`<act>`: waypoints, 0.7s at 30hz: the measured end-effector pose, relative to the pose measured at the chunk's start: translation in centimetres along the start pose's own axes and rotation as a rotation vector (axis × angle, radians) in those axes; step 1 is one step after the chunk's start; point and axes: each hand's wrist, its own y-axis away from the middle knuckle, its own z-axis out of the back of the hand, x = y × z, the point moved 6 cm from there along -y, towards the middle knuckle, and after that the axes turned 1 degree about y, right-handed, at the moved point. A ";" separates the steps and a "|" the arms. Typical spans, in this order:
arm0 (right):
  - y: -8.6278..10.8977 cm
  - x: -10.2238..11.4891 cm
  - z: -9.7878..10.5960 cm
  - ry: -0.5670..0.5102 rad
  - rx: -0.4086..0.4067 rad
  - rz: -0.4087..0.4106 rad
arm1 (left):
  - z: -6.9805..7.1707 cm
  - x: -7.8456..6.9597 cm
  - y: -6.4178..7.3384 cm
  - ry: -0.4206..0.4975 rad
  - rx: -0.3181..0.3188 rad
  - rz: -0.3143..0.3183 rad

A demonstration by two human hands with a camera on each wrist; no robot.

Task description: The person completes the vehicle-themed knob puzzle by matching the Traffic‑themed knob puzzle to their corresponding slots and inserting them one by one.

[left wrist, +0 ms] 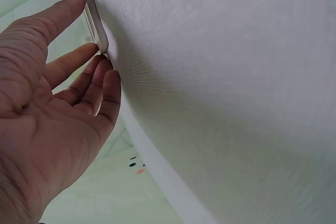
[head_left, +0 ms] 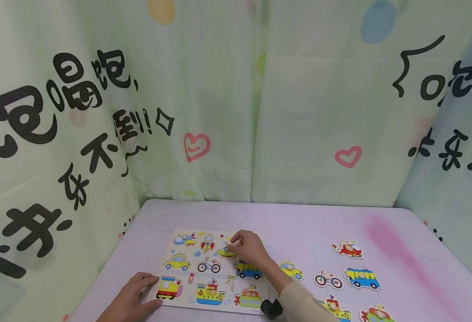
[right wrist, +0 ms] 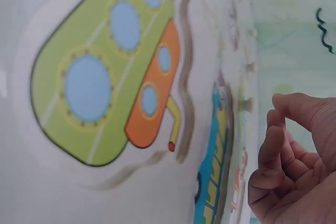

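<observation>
A white puzzle board (head_left: pixel 189 293) printed with vehicle pictures lies on the table. My left hand (head_left: pixel 131 295) touches its near left corner; in the left wrist view its thumb and extended fingers (left wrist: pixel 68 66) meet the board's edge. Over the flying saucer picture (head_left: pixel 225 253) in the back row is my right hand (head_left: pixel 250 248), its fingers bent. The right wrist view shows this hand (right wrist: pixel 296 156) with thumb and forefinger tips close together and nothing visible between them. A blue bus (head_left: pixel 248 269) on the board is partly behind the right forearm, and a submarine picture (right wrist: pixel 105 82) looms near that camera.
Right of the board lie loose cut-out pieces: a helicopter (head_left: pixel 347 249), a yellow car (head_left: pixel 291 270), a bicycle (head_left: pixel 328 280), a bus (head_left: pixel 362 278), a ship (head_left: pixel 336 309) and a submarine (head_left: pixel 377 314). A black device (head_left: pixel 271 308) sits at the right wrist. Printed curtains (head_left: pixel 228 89) surround the table.
</observation>
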 end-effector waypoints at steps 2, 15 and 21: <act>0.2 -0.2 0.4 -0.035 -0.012 -0.002 | 0.0 0.0 0.0 -0.008 -0.005 0.001; 2.0 -1.3 2.6 -0.125 -0.039 0.019 | -0.1 0.1 0.1 -0.008 -0.001 0.019; 2.9 -1.5 4.3 -0.145 -0.067 0.015 | 0.0 0.1 0.0 -0.016 -0.004 0.014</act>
